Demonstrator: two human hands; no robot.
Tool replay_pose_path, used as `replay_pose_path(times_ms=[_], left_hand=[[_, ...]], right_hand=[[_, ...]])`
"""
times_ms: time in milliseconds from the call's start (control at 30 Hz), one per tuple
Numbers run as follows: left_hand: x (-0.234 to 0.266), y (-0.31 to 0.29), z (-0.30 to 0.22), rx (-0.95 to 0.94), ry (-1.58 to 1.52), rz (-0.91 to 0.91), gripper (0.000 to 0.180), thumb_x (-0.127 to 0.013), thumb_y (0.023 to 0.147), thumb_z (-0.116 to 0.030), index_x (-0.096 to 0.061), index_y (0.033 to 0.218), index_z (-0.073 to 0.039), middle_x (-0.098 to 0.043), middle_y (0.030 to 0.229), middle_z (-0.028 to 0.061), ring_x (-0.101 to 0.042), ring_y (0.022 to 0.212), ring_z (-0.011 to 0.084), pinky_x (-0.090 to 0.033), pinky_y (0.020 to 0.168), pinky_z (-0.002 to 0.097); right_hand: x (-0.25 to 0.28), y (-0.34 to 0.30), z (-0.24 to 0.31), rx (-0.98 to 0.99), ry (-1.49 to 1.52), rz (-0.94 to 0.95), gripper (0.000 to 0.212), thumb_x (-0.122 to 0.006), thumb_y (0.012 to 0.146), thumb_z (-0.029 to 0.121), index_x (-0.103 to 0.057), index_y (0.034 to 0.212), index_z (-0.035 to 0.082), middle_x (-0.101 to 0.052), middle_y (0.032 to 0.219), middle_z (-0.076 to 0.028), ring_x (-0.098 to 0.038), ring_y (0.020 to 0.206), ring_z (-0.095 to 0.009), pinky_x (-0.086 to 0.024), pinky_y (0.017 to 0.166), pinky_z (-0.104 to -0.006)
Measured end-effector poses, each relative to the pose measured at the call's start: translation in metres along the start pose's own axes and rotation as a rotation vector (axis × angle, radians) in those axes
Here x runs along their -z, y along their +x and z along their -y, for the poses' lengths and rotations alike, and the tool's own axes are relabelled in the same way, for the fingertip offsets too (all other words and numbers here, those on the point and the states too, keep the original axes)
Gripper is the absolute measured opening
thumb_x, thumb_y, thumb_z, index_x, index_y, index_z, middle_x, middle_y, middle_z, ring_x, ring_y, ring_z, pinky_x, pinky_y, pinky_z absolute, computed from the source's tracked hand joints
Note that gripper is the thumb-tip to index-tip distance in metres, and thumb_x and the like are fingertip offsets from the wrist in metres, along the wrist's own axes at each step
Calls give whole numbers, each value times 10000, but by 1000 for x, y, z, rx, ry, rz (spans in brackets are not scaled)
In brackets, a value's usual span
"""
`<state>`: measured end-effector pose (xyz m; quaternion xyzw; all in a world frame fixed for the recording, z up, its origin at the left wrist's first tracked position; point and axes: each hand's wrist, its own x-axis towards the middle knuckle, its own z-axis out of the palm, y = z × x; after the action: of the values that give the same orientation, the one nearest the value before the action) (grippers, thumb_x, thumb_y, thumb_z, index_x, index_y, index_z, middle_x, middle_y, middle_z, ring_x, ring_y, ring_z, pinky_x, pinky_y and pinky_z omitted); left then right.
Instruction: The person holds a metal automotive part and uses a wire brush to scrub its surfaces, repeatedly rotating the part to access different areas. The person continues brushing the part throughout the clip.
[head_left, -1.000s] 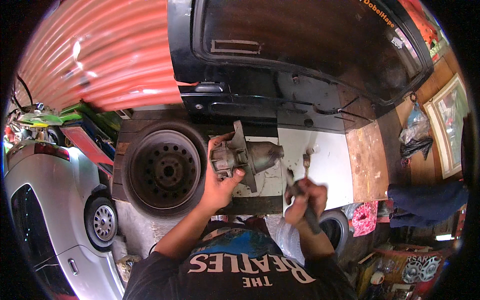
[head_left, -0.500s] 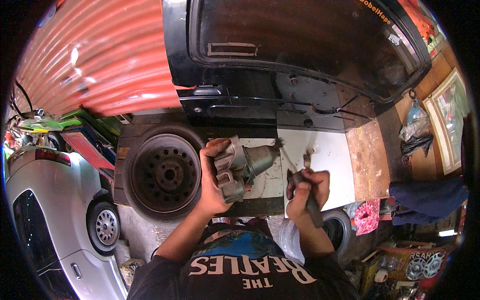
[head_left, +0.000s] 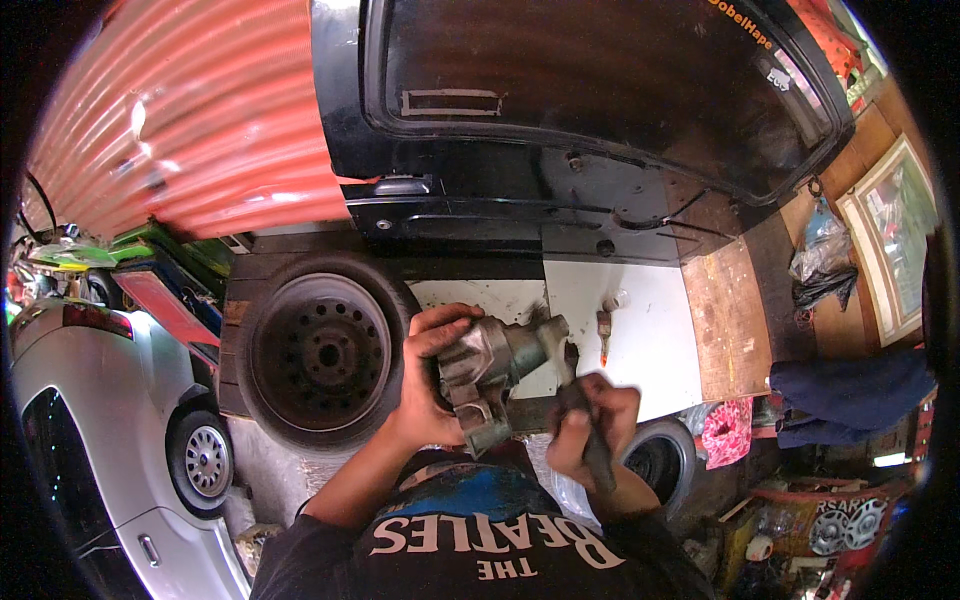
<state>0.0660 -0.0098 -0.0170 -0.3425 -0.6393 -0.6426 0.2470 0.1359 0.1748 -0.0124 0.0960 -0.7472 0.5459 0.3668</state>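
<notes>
Currently the left hand (head_left: pixel 432 375) is wrapped round a cast-metal housing (head_left: pixel 484 368), its fingers curled over the wide, ribbed end. The housing is held up above the near edge of the surface (head_left: pixel 655 350), tilted, its narrow tubular neck pointing away toward the upper right. Just right of the housing, the right hand (head_left: pixel 595 425) is closed round the dark handle of a brush-like tool (head_left: pixel 599 458), thumb along one side; the tool slants up toward the neck, its far end blurred, so whether it touches the metal cannot be told.

Beyond the right hand, a small paintbrush (head_left: pixel 604 328) with an orange handle tip lies on the white part of the surface. Immediately left of the left hand, a tyre on a dark steel wheel (head_left: pixel 318 350) lies flat, ringed with round holes. Past both hands stands a black vehicle panel (head_left: pixel 455 222) with a large dark window, and beside it, up and to the left, a red corrugated sheet (head_left: pixel 190 130). Well off to the left hand's side is a silver car (head_left: pixel 110 430). Beneath the right forearm, a tyre (head_left: pixel 662 460) shows below the surface; farther right hangs a dark blue cloth (head_left: pixel 845 395).
</notes>
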Motion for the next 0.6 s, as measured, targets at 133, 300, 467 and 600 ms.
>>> replay_pose_path(times_ms=[133, 300, 467, 600], left_hand=[[5, -1, -2, -64, 142, 53, 899, -903, 629, -288, -338, 1286, -48, -462, 1246, 253, -516, 1151, 325, -431, 968, 432], [5, -1, 0, -142, 71, 10, 834, -875, 630, -279, -382, 1264, -52, -499, 1230, 232, -539, 1092, 342, -442, 912, 458], [0, 5, -1, -245, 123, -23, 759, -843, 622, -253, -455, 1241, -45, -557, 1212, 206, -550, 1045, 366, -457, 879, 488], [4, 5, -1, -268, 228, -40, 732, -849, 619, -280, -489, 1210, -42, -564, 1210, 192, -549, 1035, 363, -465, 878, 497]], right_hand=[[2, 6, -1, 51, 37, -90, 344, -681, 862, 282, -491, 930, 3, -639, 778, -175, -632, 645, -236, -501, 570, -337], [7, -10, -8, 53, 50, -111, 402, -682, 874, 314, -518, 881, -53, -613, 734, -155, -612, 635, -220, -505, 568, -328], [28, -21, -11, 201, -11, 69, 340, -690, 825, 322, -573, 847, 3, -634, 821, -145, -637, 794, -250, -511, 677, -354], [17, -25, -15, 17, 124, -153, 250, -725, 776, 188, -561, 860, 19, -634, 831, -155, -642, 769, -287, -525, 664, -363]])
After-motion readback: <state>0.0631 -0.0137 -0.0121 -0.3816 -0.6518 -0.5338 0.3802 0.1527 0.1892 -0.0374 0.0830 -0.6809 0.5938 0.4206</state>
